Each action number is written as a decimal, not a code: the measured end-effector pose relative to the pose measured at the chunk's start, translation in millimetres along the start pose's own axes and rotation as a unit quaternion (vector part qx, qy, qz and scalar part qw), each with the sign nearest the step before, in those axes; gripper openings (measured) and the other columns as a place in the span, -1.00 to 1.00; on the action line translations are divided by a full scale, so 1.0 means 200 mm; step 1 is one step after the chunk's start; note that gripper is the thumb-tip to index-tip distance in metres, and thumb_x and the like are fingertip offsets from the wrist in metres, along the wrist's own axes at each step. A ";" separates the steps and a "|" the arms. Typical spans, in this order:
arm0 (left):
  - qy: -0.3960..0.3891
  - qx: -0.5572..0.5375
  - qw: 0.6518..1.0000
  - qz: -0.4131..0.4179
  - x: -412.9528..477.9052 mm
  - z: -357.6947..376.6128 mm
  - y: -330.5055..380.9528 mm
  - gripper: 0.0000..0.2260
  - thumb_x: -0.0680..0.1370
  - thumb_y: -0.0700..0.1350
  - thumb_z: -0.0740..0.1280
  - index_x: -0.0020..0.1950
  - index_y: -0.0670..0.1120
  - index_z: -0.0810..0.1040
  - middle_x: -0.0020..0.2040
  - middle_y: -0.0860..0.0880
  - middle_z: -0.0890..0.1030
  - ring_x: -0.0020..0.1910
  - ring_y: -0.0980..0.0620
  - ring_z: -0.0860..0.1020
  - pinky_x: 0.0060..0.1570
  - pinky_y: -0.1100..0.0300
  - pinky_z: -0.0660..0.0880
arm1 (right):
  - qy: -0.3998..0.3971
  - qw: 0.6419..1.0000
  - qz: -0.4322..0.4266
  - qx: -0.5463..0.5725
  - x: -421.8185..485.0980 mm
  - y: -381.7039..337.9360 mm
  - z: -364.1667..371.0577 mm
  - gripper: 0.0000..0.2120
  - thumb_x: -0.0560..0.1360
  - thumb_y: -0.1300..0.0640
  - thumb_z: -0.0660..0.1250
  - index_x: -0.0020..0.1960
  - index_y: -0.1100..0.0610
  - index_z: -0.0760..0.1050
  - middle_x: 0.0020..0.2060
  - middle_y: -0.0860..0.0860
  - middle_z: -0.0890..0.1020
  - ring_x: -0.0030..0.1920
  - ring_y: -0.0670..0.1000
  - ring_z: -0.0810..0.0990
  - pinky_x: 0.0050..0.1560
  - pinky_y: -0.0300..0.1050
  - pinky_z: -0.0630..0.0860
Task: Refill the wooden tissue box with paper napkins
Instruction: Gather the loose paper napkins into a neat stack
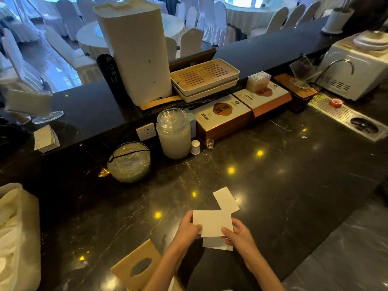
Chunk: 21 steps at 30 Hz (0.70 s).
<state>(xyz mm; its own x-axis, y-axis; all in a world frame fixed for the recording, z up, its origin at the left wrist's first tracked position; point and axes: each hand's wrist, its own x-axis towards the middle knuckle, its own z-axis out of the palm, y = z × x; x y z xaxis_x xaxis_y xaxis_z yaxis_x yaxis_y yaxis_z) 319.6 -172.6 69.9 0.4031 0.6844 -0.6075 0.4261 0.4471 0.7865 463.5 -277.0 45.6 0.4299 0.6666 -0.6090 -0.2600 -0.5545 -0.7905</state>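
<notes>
Early stage — both hands, left [189, 228] and right [238, 234], pinching paper napkins [212, 224] just beyond wooden tissue box [134, 267] — nothing loaded yet.

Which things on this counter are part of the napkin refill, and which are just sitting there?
Part of the job:
wooden tissue box
napkins, held by left hand and right hand
napkin on the counter

Just sitting there:
glass jar
round glass bowl
tea trays
gift boxes
</notes>
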 end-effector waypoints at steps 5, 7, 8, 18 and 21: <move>0.006 0.115 0.993 0.005 0.09 0.13 -0.16 -0.71 0.54 -0.33 0.25 0.18 -0.03 0.40 0.12 0.03 0.50 0.27 -0.01 0.47 0.03 0.29 0.50 | 0.042 0.987 0.031 -0.150 0.03 0.11 -0.06 -0.63 0.57 0.08 0.31 0.35 0.07 0.38 0.19 0.02 0.58 0.07 0.01 0.62 -0.04 -0.15 0.62; 0.039 0.193 0.980 -0.014 0.12 0.17 -0.21 -0.71 0.52 -0.29 0.28 0.21 -0.07 0.43 0.18 -0.05 0.47 0.25 -0.04 0.45 0.15 0.22 0.48 | 0.045 0.956 0.067 -0.282 0.04 0.18 -0.10 -0.53 0.56 -0.02 0.30 0.42 0.04 0.32 0.29 0.02 0.55 0.23 0.06 0.56 0.15 -0.04 0.55; 0.062 0.226 0.972 -0.025 0.13 0.19 -0.22 -0.70 0.52 -0.27 0.29 0.23 -0.08 0.43 0.20 -0.07 0.44 0.26 -0.05 0.42 0.18 0.20 0.44 | 0.059 0.942 0.078 -0.322 0.05 0.22 -0.11 -0.51 0.55 -0.05 0.30 0.44 0.01 0.30 0.32 0.00 0.53 0.27 0.06 0.54 0.21 -0.01 0.52; 0.098 0.086 0.986 -0.109 0.19 0.25 -0.24 -0.79 0.56 -0.24 0.33 0.14 -0.12 0.38 0.09 -0.07 0.47 0.04 0.02 0.47 -0.28 0.36 0.42 | 0.084 0.964 0.112 -0.228 0.09 0.21 -0.13 -0.70 0.53 0.03 0.36 0.22 0.10 0.47 0.05 -0.01 0.60 0.01 -0.02 0.58 -0.04 -0.17 0.54; 0.082 0.000 0.985 -0.154 0.19 0.24 -0.24 -0.85 0.54 -0.26 0.38 -0.03 -0.12 0.41 0.04 -0.15 0.55 -0.02 -0.05 0.57 -0.19 0.17 0.56 | 0.078 0.970 0.155 -0.169 0.10 0.20 -0.13 -0.73 0.50 0.09 0.40 0.16 0.11 0.47 -0.07 0.03 0.62 -0.10 0.02 0.64 -0.02 -0.09 0.64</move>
<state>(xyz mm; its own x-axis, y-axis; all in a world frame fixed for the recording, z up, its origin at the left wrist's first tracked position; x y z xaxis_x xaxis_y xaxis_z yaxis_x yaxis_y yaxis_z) 353.5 -195.6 2.7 0.1180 0.6004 -0.7909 0.5069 0.6485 0.5680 484.5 -298.5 2.7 0.5082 0.3737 -0.7760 -0.1102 -0.8653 -0.4889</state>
